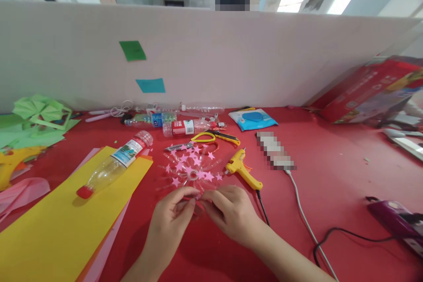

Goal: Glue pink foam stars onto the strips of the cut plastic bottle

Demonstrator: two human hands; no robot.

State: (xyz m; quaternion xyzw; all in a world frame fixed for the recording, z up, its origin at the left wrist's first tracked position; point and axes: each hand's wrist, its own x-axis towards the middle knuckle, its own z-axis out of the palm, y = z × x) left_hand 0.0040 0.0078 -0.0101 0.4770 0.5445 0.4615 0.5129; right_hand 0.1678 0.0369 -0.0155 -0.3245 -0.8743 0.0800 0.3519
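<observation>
My left hand [172, 218] and my right hand [231, 211] meet at the near edge of a clear plastic flower-shaped piece [191, 172] with splayed strips, dotted with pink paper stars. Both hands have their fingers pinched together on one of its near strips, fingertips almost touching. The piece lies flat on the red table [330, 172]. A yellow glue gun [243, 168] lies just right of it, cord trailing toward me. An empty clear bottle [115, 163] with a red cap lies on a yellow paper sheet [53, 233] to the left.
Scissors [198, 141] and several bottles [178, 127] lie behind the piece. Green folded paper [39, 114] sits far left, a wipes pack [253, 119] and a red box [370, 90] at right. A purple tool [396, 220] lies near right. A white partition [214, 53] bounds the back.
</observation>
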